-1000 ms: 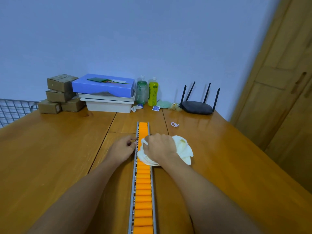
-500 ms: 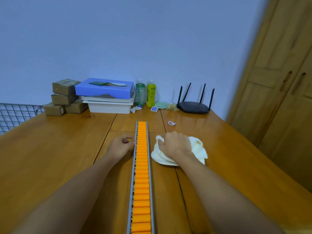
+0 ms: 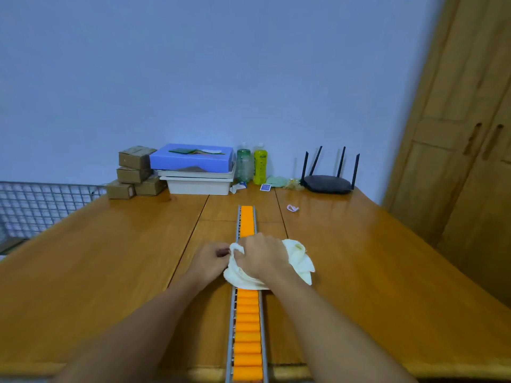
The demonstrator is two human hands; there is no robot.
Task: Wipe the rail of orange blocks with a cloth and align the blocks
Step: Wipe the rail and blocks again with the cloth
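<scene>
A long metal rail [image 3: 229,338] filled with a row of orange blocks [image 3: 247,327] runs straight away from me down the middle of the wooden table [image 3: 96,258]. My right hand [image 3: 262,258] presses a pale yellow cloth [image 3: 300,258] down on the rail's middle, hiding the blocks beneath it. My left hand [image 3: 208,259] rests on the table against the rail's left side, its fingers curled and touching the cloth's edge. The blocks in view lie in an even line.
At the table's far edge stand cardboard boxes [image 3: 135,172], a blue box on white trays [image 3: 193,167], two bottles [image 3: 252,165] and a black router [image 3: 327,182]. A small pink loop [image 3: 292,208] lies right of the rail. A wire rack [image 3: 36,208] is left, wooden doors [image 3: 464,161] right.
My right hand slid the cloth off the rail to the right, then back left onto the blocks. The left hand stayed beside the rail.
</scene>
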